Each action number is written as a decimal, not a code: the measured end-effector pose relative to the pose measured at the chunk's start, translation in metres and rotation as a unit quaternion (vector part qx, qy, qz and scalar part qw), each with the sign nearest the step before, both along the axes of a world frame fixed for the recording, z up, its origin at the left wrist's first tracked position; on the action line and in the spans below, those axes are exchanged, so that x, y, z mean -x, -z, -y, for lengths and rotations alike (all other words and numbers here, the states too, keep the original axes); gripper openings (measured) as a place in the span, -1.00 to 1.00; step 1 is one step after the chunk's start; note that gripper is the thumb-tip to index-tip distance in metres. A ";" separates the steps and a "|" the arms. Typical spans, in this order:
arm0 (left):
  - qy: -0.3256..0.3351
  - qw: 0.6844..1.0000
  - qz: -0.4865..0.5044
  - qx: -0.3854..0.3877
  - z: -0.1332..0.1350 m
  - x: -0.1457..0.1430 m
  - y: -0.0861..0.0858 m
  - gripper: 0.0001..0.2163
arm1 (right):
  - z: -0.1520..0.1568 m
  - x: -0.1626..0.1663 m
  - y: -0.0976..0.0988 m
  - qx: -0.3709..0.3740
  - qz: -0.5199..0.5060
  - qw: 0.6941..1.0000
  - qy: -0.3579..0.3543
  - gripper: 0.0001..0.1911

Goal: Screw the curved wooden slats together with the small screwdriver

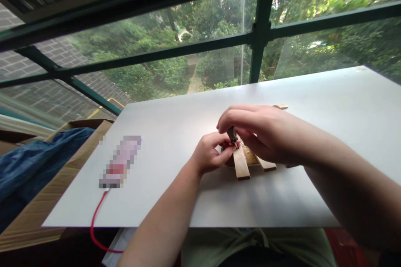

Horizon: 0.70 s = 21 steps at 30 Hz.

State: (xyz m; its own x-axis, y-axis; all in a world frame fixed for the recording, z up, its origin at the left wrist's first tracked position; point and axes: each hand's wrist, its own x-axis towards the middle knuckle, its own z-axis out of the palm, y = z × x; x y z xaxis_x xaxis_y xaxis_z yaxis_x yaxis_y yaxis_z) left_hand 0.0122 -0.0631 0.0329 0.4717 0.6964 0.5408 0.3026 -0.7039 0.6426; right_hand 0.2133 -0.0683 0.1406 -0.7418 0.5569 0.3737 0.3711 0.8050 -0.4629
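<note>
from here, the right hand grips the tool nearly upright over 1 slat on the table, the left hand crowding its tip, likely for steadiness, though i cannot tell whether it pinches anything.

White tabletop as reference. On its left part: blurred-out phone-like slab, pinkish-purple, lying flat. Red cable at the slab's near end, drooping past the tabletop's near edge. Off the tabletop's left side: brown cardboard box, dark-blue cloth heaped in it. Beyond the tabletop's far edge: window frame, dark green; behind it trees and pale path. Grey brick wall outside, beyond the tabletop's far left corner.
</note>
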 end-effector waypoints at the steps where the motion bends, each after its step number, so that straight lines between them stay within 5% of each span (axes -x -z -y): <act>1: -0.003 1.000 -0.004 0.002 0.000 0.000 0.000 -0.91 | 0.000 0.000 0.000 -0.004 -0.002 1.000 -0.003 -0.71; 21: -0.005 0.999 -0.009 -0.033 -0.001 0.000 0.002 -0.93 | -0.002 0.000 0.000 -0.064 -0.009 0.996 0.066 -0.89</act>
